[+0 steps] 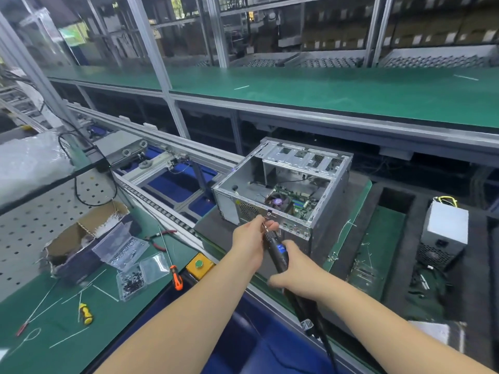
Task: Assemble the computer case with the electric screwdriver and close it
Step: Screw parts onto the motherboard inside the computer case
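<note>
The electric screwdriver tip is buried behind the left hand fingers, so can't tell if there's a screw on it. Its cord runs off the bottom edge, and those parts in the clear box near the counter's front edge are too tiny to make out.

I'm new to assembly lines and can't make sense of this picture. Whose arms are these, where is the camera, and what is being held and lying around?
There is no machine here: a person wears a camera on the head, looking down at their own arms. The right hand grips a black electric screwdriver, its tip at the near top edge of an open computer case. The left hand pinches near the tip, probably steadying a screw. On the green bench at left lie a box of screws, a torn cardboard box, red-handled pliers and a yellow-handled screwdriver. A grey power supply sits at right.
</note>
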{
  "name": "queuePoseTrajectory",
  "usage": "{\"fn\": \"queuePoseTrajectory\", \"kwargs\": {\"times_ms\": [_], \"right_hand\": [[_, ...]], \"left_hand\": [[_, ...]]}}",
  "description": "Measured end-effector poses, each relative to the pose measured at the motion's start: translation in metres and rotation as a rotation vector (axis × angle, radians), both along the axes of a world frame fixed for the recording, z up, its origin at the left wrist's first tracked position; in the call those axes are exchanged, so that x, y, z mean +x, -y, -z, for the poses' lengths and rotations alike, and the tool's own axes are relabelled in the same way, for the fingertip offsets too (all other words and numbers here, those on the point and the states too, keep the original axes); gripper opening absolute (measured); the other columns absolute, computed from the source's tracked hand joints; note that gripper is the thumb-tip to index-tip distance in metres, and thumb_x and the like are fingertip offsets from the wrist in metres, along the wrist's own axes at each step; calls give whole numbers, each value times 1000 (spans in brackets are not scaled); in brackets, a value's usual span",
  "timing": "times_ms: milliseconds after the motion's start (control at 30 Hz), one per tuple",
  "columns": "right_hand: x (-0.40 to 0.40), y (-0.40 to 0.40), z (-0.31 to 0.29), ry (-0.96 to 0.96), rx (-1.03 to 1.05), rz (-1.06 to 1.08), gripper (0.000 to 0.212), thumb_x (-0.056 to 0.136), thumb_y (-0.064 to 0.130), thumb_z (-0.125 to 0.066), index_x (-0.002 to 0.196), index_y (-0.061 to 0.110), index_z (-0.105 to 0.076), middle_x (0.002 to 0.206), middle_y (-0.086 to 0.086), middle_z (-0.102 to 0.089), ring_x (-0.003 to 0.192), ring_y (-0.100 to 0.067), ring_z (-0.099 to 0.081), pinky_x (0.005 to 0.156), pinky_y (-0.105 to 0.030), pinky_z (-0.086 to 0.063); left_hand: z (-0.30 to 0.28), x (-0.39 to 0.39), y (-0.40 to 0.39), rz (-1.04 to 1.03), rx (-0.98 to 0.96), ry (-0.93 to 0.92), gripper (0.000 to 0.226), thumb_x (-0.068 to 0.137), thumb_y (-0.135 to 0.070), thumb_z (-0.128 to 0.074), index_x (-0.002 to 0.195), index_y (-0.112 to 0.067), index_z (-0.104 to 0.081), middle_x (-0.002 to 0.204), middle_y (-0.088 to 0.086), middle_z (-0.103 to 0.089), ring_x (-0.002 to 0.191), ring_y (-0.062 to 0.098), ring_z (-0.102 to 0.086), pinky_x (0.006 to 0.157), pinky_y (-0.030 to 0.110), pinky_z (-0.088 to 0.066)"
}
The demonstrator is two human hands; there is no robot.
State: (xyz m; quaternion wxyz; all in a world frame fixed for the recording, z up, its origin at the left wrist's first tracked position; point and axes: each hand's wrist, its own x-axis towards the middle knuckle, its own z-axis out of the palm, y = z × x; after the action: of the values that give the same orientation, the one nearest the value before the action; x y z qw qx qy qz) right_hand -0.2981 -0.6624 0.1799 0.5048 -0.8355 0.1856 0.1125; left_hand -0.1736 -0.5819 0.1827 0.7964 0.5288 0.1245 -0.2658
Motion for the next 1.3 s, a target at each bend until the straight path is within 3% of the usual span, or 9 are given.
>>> {"fn": "queuePoseTrajectory", "kwargs": {"times_ms": [133,367,600,700,800,900,1100,1200,1300], "right_hand": [[7,-21,25,-57,76,-22,98,66,32,-85,144,35,-26,101,-3,-57,79,-16,-61,63,-26,-52],[39,-63,60,-88,158,114,129,65,27,-84,157,55,1,119,-4,-62,100,-27,-71,85,-40,-61],[86,-105,76,-64,186,352,130,70,17,-76,159,55,9,116,1,-59,78,-17,-64,66,-30,-59],[109,-122,73,17,132,413,119,78,15,-73,162,50,3,124,8,-57,84,-10,-63,69,-23,-55],[133,-139,66,136,111,556,82,87,17,-65,154,46,-27,115,14,-63,94,-10,-64,83,-31,-57],[151,-151,63,197,97,669,57,95,22,-60,145,43,-40,107,16,-66,93,-7,-63,79,-30,-53],[163,-165,68,182,89,723,56,97,27,-60,143,50,-36,105,13,-66,76,-12,-66,78,-42,-62],[164,-169,73,182,117,751,62,95,32,-62,145,55,-32,106,13,-64,78,-16,-65,81,-54,-63],[163,-170,75,180,135,768,66,92,40,-62,147,58,-29,114,10,-60,89,-18,-65,88,-59,-61]], "left_hand": [[28,16,-15,56,35,-84,7,98,-5,-59,99,-2,-52,74,14,-63,63,24,-60,73,41,-59],[76,58,-26,199,44,-199,10,100,-4,-54,92,-5,-49,64,10,-55,50,20,-51,59,34,-54],[102,110,-28,449,-11,-276,20,101,-9,-54,82,-10,-46,64,7,-50,51,21,-49,57,32,-47],[95,133,-34,497,-55,-246,19,101,-9,-53,83,-10,-47,65,5,-50,55,19,-49,60,30,-50],[82,153,-39,518,-92,-207,15,101,-9,-54,87,-10,-50,66,3,-53,54,15,-53,64,30,-50],[72,168,-46,534,-50,-166,7,97,-11,-62,91,-9,-59,72,3,-65,59,15,-63,66,32,-50],[61,182,-63,599,-15,-159,12,97,-20,-63,93,-9,-64,78,3,-71,67,13,-69,70,31,-54],[53,184,-77,481,202,44,21,95,-30,-55,91,-14,-69,86,-2,-73,74,15,-67,61,29,-48],[38,207,-82,343,469,830,18,93,-33,-48,86,-27,-63,87,-10,-63,85,19,-58,71,34,-42]]}}
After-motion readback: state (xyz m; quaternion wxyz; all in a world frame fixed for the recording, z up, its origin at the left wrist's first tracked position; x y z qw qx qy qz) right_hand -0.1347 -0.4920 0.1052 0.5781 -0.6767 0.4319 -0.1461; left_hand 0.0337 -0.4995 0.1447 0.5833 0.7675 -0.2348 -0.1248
